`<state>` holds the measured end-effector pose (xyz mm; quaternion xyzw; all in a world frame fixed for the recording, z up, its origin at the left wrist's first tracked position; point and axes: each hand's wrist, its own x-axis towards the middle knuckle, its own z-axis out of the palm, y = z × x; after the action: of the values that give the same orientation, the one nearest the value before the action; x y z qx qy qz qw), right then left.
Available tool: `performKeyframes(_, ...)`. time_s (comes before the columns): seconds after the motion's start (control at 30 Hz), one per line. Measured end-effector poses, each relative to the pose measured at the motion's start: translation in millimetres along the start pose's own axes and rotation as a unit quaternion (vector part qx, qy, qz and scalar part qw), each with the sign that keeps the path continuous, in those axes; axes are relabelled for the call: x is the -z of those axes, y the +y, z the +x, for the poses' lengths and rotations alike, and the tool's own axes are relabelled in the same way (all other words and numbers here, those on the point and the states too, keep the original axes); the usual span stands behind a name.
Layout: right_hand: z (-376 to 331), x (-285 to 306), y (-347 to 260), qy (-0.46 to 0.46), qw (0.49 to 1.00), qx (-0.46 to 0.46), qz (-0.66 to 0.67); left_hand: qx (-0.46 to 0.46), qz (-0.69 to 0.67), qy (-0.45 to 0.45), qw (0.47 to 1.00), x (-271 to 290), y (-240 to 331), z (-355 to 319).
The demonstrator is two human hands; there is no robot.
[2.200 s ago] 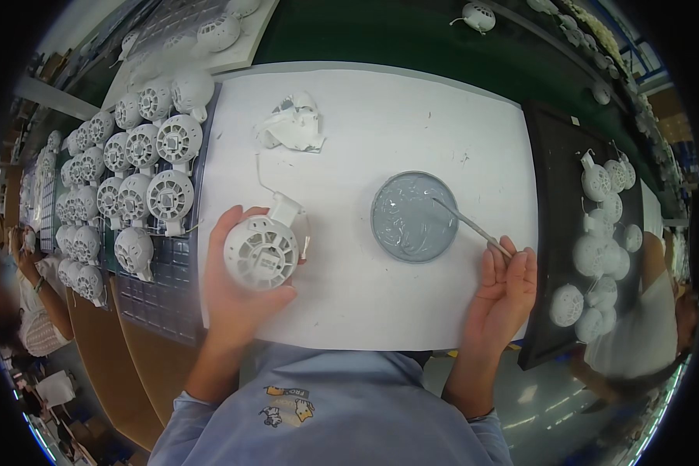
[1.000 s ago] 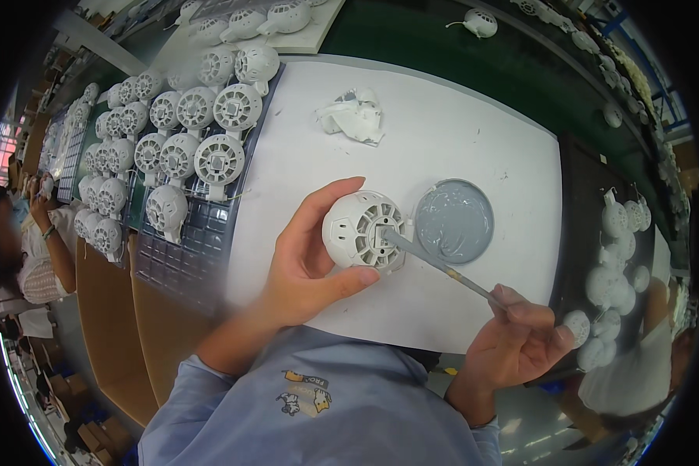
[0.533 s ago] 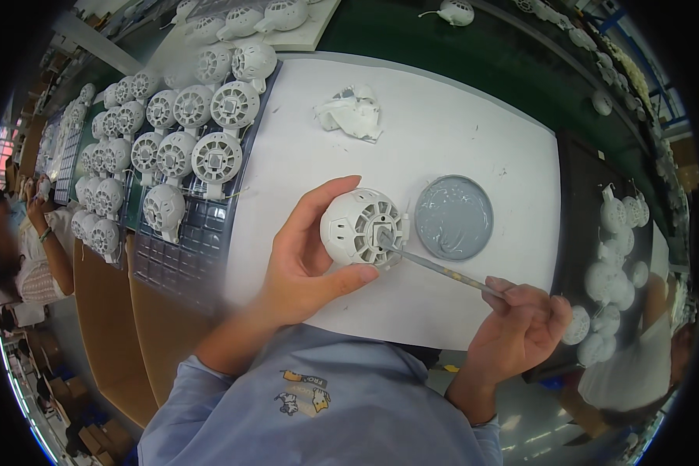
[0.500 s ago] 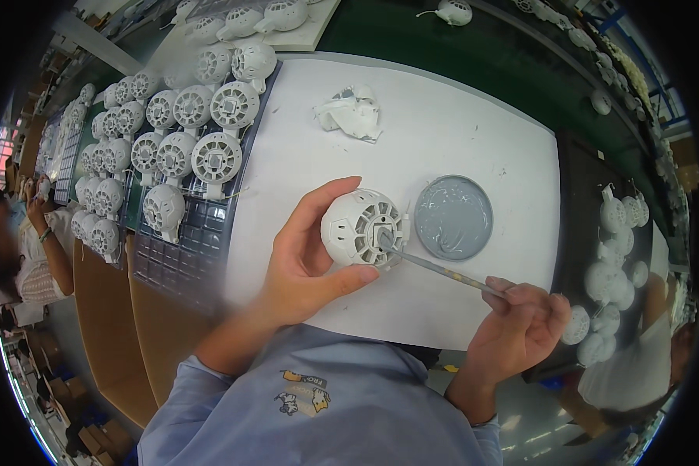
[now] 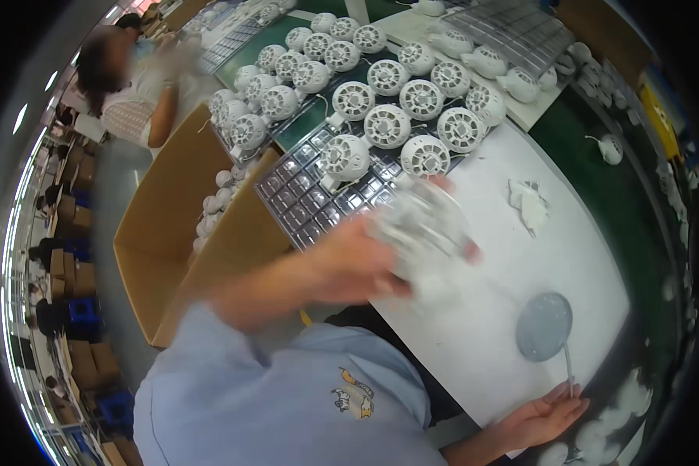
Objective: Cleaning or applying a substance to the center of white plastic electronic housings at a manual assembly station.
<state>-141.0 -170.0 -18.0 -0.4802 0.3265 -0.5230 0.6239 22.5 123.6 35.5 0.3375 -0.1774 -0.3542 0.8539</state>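
Apart now are the housing (image 5: pixel 431 225) and the stick (image 5: pixel 570 369), which touched half a second ago: the housing has moved beside the tray (image 5: pixel 287 202), the stick back to the dish (image 5: pixel 519 330). White and rounded, the housing is smeared by motion, its details unreadable. It sits within the left hand (image 5: pixel 357 260), whose fingers curl around it, and well apart from the right hand (image 5: pixel 547 415), which pinches the stick between thumb and fingers. Grey paste (image 5: pixel 544 322) fills the dish on the white paper (image 5: pixel 474 326); beyond lies a crumpled wipe (image 5: pixel 528 206). More vented housings (image 5: pixel 387 126) crowd the tray.
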Motion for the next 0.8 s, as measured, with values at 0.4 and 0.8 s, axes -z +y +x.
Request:
performKeyframes(0.4, 12, 14, 20, -0.098, 0.995, -0.022, 0.005, 0.152, 0.627, 0.154, 0.748, 122, 183, -53)
performKeyframes(0.8, 4, 13, 18, -0.102, 0.995, 0.001, 0.019, 0.327, 0.682, 0.016, 0.654, 117, 190, -7)
